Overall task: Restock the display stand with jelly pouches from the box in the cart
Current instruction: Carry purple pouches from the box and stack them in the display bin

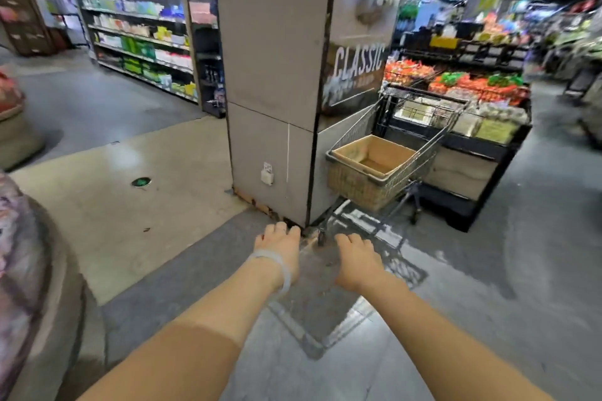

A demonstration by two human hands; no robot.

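My left hand (278, 246) and right hand (356, 262) reach forward, loose and empty; the box (374, 156) in the cart (384, 185) sits well ahead to the right

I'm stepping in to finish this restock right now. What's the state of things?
Left hand, with a pale wristband, and right hand are both empty, stretched forward over the grey floor.
The wire shopping cart stands apart from both hands, beside the grey pillar.
The open brown cardboard box sits in it; no pouches visible inside.
The black display stand is behind the cart.
Left: check the box.
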